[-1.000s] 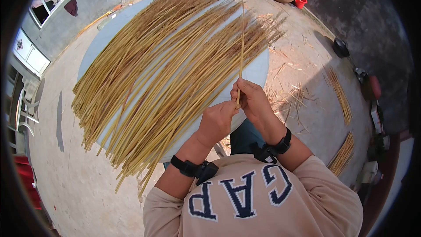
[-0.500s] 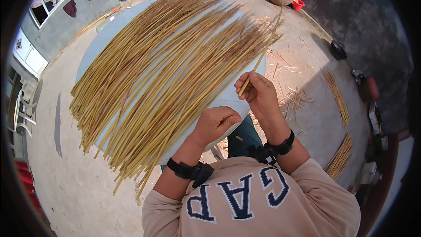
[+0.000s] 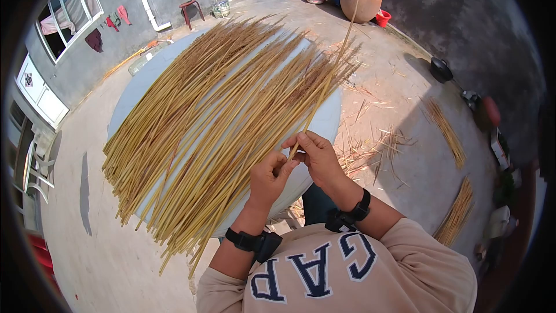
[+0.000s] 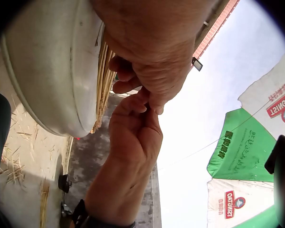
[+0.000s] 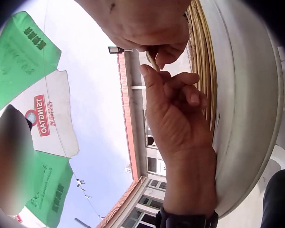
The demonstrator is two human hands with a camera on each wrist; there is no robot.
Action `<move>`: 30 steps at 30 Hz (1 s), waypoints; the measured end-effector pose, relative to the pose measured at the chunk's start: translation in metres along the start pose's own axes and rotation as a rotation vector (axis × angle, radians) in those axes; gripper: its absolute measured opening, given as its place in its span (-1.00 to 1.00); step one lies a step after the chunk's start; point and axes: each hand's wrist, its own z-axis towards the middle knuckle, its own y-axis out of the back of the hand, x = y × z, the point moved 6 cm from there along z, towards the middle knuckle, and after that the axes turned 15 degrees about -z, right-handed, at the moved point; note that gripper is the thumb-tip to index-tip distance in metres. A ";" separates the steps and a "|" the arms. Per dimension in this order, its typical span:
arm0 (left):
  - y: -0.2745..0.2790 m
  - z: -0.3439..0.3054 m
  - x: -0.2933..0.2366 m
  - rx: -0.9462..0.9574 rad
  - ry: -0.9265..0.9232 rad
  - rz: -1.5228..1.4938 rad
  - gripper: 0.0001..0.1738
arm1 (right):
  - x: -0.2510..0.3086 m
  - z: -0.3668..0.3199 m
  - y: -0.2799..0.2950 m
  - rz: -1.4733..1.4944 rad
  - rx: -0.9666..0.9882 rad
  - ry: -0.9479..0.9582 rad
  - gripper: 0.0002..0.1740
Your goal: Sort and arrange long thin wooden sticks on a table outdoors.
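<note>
In the head view my right hand (image 3: 317, 157) pinches one long reed stalk (image 3: 322, 95) near its butt end. The stalk slants away over the table's right side, and its thin tip overlaps the clay pot in this view. My left hand (image 3: 269, 178) meets it at the butt end. In the right wrist view the left thumb and forefinger (image 5: 150, 78) close on the short stalk end (image 5: 152, 61) just below the right hand. Many reed stalks (image 3: 191, 116) with feathery brown heads lie side by side on the round pale table (image 3: 327, 119), to the left of both hands.
Broken stalk bits (image 3: 391, 139) litter the concrete floor to the right. Two stalk bundles (image 3: 446, 130) lie farther right, near the dark wall. A clay pot (image 3: 360, 4) and a red bucket (image 3: 383, 18) stand behind the table. A green-and-white umbrella (image 5: 50, 123) spreads overhead.
Half a second ago the hands were apart and a short stalk piece hung in the air beneath the left hand. Both hands have come together again at the stalk's butt end.
</note>
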 end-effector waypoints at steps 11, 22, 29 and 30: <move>-0.004 0.000 -0.036 0.015 -0.125 0.414 -0.88 | 0.002 -0.003 -0.003 -0.064 0.086 0.108 -0.71; 0.124 -0.100 -0.106 -0.199 0.100 0.652 -0.92 | 0.009 0.008 0.017 -0.045 0.010 0.116 -0.70; 0.240 -0.168 -0.126 -0.714 0.278 0.627 -0.90 | -0.032 0.014 -0.002 -0.437 0.049 0.189 -0.72; 0.252 -0.175 -0.123 -0.758 0.295 0.650 -0.89 | -0.032 0.013 -0.004 -0.456 0.045 0.194 -0.74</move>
